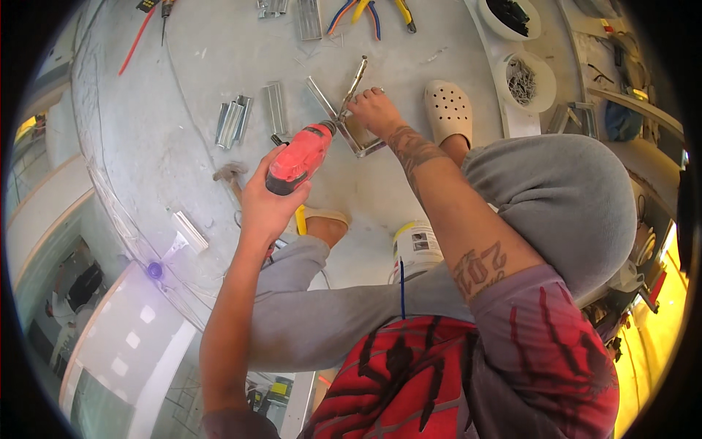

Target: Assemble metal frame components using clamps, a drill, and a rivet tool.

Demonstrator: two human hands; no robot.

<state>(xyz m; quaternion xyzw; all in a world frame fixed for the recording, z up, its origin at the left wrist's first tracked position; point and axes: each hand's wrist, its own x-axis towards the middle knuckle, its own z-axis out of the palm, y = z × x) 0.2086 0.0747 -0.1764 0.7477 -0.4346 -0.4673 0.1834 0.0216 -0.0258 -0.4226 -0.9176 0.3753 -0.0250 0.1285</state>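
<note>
My left hand (272, 192) is wrapped around the grip of a red and black power drill (301, 152). The drill's chuck points up and right at a small metal channel piece (358, 143) on the floor. Locking pliers (356, 82), or a tool much like them, stand over that piece with their handles spread. My right hand (374, 111) is closed at the joint of the pliers and the metal piece, close to the drill's tip. Its fingers partly hide what they grip.
Short metal channel pieces (275, 107) and a stacked bundle (232, 121) lie to the left. A hammer (231, 173) rests near my left arm. Pliers (362, 14) lie at the far side. Tubs of screws (528, 82) and black parts (510, 16) stand right. A white bucket (415, 247) sits between my legs.
</note>
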